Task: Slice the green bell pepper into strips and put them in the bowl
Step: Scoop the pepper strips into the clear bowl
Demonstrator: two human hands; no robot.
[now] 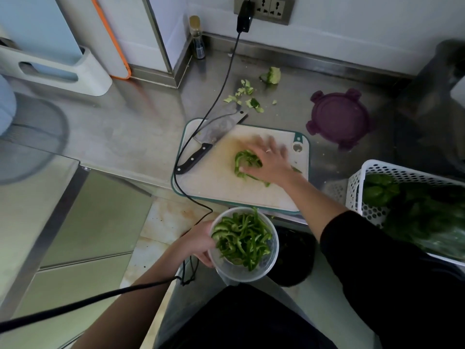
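Observation:
A clear plastic bowl (270, 258) full of green pepper strips (242, 239) hangs just below the counter's front edge, and my left hand (200, 244) grips its left rim. On the white cutting board (214, 177) lies a small pile of pepper strips (241, 163). My right hand (270, 161) is spread over that pile with its fingers extended and blurred, touching the strips. A cleaver (214, 134) with a black handle rests across the board's far left corner, with no hand on it.
Pepper core (271, 75) and scraps (245, 95) lie on the steel counter behind the board. A purple lid (338, 118) sits at the right, a white basket (357, 182) with greens beyond it. A black cable (219, 96) runs from the wall socket across the board's left edge.

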